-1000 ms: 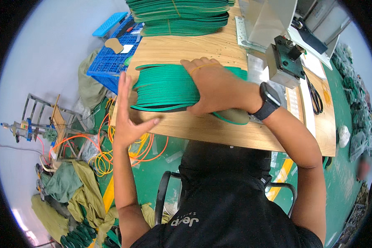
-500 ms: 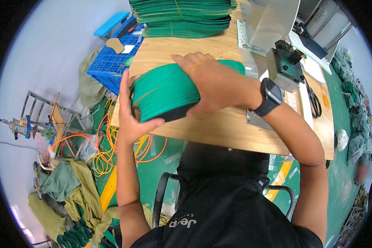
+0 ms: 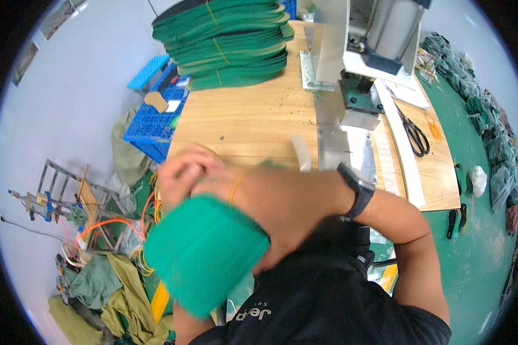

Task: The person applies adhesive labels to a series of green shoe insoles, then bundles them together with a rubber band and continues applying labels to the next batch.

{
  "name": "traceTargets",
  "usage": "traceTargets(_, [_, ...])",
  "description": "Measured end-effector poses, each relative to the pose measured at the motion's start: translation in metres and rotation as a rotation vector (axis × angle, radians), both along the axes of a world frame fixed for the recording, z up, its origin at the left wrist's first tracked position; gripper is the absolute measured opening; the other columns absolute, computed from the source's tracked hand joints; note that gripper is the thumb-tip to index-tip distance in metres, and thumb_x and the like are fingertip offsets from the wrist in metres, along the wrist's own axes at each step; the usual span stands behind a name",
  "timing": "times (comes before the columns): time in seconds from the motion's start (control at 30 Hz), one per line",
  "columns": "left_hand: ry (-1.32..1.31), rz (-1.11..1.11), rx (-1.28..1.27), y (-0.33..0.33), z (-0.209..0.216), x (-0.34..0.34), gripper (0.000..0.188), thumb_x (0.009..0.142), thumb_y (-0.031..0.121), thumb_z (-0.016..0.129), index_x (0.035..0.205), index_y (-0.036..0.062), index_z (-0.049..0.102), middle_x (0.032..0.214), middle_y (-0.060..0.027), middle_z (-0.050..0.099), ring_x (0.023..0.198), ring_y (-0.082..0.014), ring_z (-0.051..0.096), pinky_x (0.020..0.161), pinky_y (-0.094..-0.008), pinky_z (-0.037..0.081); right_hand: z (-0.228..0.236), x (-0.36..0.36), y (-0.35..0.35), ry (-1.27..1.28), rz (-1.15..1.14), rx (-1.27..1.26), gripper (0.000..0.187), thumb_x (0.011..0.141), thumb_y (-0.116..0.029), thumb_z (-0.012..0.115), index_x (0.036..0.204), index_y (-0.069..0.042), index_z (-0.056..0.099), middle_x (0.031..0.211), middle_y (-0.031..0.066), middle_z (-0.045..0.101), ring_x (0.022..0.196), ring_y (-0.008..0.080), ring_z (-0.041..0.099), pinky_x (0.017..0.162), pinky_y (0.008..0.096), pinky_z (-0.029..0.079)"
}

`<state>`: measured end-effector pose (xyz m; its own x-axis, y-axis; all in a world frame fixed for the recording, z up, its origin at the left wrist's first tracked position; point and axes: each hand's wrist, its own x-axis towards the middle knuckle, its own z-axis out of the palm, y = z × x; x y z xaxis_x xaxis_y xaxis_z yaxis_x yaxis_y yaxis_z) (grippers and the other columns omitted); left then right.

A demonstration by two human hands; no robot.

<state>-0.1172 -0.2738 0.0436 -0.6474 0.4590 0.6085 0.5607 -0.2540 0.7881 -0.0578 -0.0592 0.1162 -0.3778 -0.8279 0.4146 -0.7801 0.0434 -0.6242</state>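
Evidently, banded green stacks (image 3: 221,49) stand done at the far end of the table (image 3: 242,115), while off its near edge the right hand (image 3: 265,198) clasps a seemingly unbanded green bundle (image 3: 204,253), the grip of the left hand (image 3: 181,165) being indeterminable.

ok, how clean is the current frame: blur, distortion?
Head view: motion blur smears the green insole stack and right hand; head view: black scissors look fairly crisp; head view: fisheye bows the wooden table's right edge, corners black.
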Motion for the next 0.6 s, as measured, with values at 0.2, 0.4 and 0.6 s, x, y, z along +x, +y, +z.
traceTargets(0.2, [-0.076, -0.587, -0.171, 0.044, 0.027, 0.023, 0.015, 0.082, 0.008, 0.065, 0.089, -0.0049, 0.064, 0.086, -0.0142, 0.063, 0.078, -0.0204, 0.060, 0.070, -0.0283, 0.046, 0.002, 0.044, 0.024, -0.266, 0.293, -0.161, 0.099, 0.058, -0.033, 0.086, 0.134, -0.001, 0.033, 0.125, 0.0189, 0.047, 0.118, 0.0318, 0.046, 0.099, 0.0388, 0.037])
traceTargets(0.4, [-0.072, -0.921, -0.224, 0.096, 0.028, 0.038, 0.013, 0.082, 0.005, 0.065, 0.090, -0.0040, 0.060, 0.084, -0.0139, 0.063, 0.082, -0.0241, 0.062, 0.072, -0.0315, 0.047, -0.015, 0.083, 0.047, -0.382, 0.304, -0.187, 0.093, 0.061, -0.033, 0.085, 0.132, -0.002, 0.035, 0.122, 0.0200, 0.049, 0.115, 0.0310, 0.048, 0.097, 0.0388, 0.037])
traceTargets(0.6, [-0.295, -0.308, 0.437, 0.126, 0.064, 0.069, 0.016, 0.086, 0.013, 0.061, 0.090, 0.0044, 0.047, 0.066, -0.0052, 0.050, 0.045, -0.0123, 0.048, 0.039, -0.0230, 0.040, -0.003, 0.121, 0.068, 0.053, -0.060, -0.253, 0.093, 0.051, -0.028, 0.085, 0.127, -0.001, 0.040, 0.118, 0.0201, 0.048, 0.110, 0.0363, 0.049, 0.095, 0.0419, 0.038])
